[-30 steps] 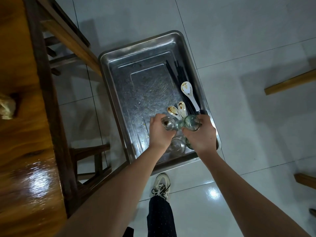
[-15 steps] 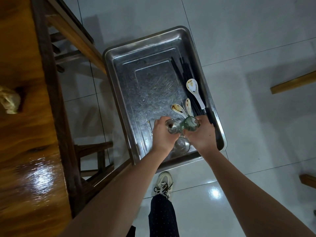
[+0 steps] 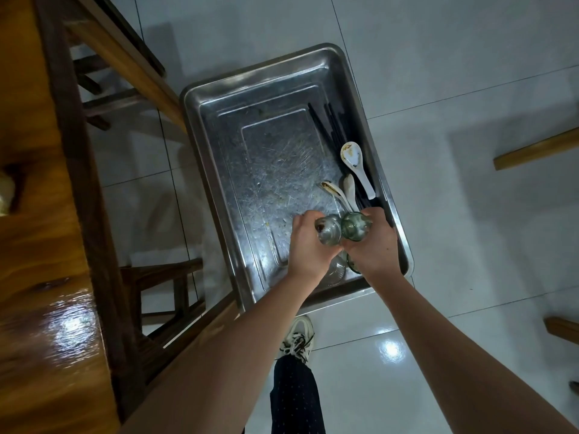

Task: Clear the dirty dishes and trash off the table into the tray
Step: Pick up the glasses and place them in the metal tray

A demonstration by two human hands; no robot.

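On the wooden table (image 3: 37, 277) at far left lies a crumpled scrap (image 3: 4, 195). Over the near corner of the steel tray (image 3: 219, 170), our left hand (image 3: 305, 249) wraps a clear glass (image 3: 328, 234) and our right hand (image 3: 376, 245) a green-tinted glass (image 3: 355, 227), the two touching. We judge them light, rigid, slick and breakable, so we grip the walls and set them down gently by the glasses (image 3: 336, 272) below. Further right lie ceramic spoons (image 3: 352, 155) and black chopsticks (image 3: 332, 126), with glossy floor tiles (image 3: 470, 89) all around.
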